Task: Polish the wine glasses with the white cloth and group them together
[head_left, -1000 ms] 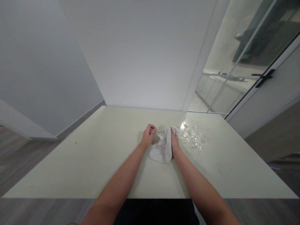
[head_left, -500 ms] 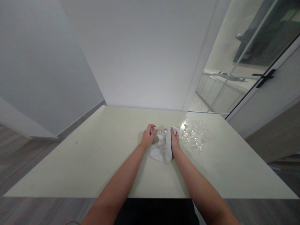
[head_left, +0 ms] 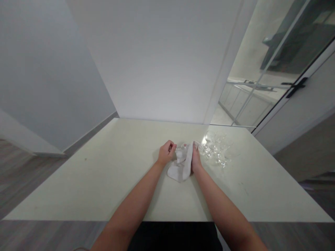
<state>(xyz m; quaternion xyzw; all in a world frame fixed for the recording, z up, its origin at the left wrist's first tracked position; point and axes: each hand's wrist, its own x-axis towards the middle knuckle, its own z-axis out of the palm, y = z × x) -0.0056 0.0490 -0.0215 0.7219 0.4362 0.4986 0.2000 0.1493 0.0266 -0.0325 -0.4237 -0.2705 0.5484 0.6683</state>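
Note:
My left hand [head_left: 165,152] is closed round one end of a small clear stemmed glass [head_left: 180,147], with its thin stem running right from my fingers. The far end of the glass goes into a white cloth [head_left: 186,161], which hides part of it. On the cloth's right side my right hand [head_left: 195,157] is closed, pressing the folded cloth with thumb and fingers. The cloth's loose lower corner hangs down to the left, near the tabletop. Just right of my right hand lies a cluster of clear glassware [head_left: 216,148]; its separate pieces blur together.
Both forearms rest over a pale table [head_left: 86,184] that meets a white panel [head_left: 162,69] at the back. A glass-paned partition [head_left: 243,101] and a door with a black handle [head_left: 297,86] stand at the right. A grey wall [head_left: 65,76] rises at left.
The left hand has turned slightly, its fingers curling tighter round the glass. My right hand's fingers have straightened against the cloth, and the cloth's folds have shifted a little left.

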